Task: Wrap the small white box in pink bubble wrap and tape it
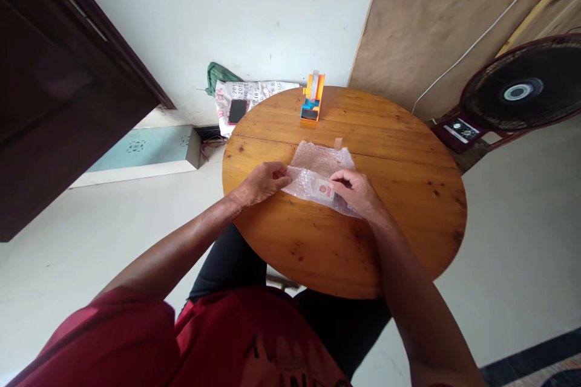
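A sheet of clear, pinkish bubble wrap (321, 158) lies on the round wooden table (290, 236), its near part folded over. Under or within the fold shows a small pale packet (324, 188) with a red print. My left hand (267, 181) pinches the left end of the fold between thumb and fingers. At the other end, my right hand (354, 188) has its fingers closed on the wrap just beside the packet. A short strip of tape (338, 143) sticks out at the far edge of the wrap.
An orange tape dispenser (313, 100) stands at the table's far side. Behind the table's left edge, a dark phone (237, 112) rests on a printed white sack (223, 97). A large fan (517, 92) is at the right, and a pale blue box (140, 148) lies left on the floor.
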Demonstrator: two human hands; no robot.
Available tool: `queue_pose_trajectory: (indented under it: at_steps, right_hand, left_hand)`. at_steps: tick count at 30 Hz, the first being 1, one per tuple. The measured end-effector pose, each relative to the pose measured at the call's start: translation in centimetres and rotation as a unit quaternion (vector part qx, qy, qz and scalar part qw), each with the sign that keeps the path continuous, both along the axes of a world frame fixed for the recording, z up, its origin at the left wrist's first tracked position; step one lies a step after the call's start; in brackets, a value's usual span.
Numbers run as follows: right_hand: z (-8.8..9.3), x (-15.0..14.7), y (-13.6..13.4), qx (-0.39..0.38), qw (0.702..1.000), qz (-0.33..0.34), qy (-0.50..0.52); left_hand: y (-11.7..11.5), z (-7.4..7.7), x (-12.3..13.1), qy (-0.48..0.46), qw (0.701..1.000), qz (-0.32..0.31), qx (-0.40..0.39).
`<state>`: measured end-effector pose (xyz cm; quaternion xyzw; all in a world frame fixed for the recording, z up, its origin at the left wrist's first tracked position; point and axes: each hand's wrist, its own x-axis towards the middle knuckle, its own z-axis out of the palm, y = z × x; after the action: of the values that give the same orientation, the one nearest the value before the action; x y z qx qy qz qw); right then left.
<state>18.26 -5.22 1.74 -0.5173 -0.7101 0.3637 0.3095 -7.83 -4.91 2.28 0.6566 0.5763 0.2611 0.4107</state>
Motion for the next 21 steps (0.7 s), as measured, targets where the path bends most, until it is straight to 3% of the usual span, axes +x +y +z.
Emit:
queue_pose_trajectory:
  at_steps: [3, 8, 11, 17, 21]
  right_hand:
    - [-0.1, 0.0, 0.0, -0.002, 1.0, 0.001, 0.009]
    - [-0.3, 0.0, 0.1, 0.0, 1.0, 0.0, 0.018]
    - [-0.3, 0.0, 0.2, 0.005, 1.0, 0.01, 0.017]
    - [-0.3, 0.0, 0.1, 0.01, 1.0, 0.013, 0.004]
    - [-0.3, -0.1, 0.1, 0.016, 1.0, 0.012, 0.005]
  left_hand:
    - [-0.4, 0.3, -0.6, -0.016, 0.999, 0.021, -0.037]
    - [-0.1, 2.2, 0.1, -0.052, 0.981, 0.009, -0.187]
    - [0.3, 2.9, 0.5, -0.049, 0.968, 0.038, -0.243]
    - [0.6, 2.2, 1.4, -0.06, 0.951, 0.117, -0.281]
    - [0.4, 1.8, 2.9, -0.065, 0.956, 0.113, -0.264]
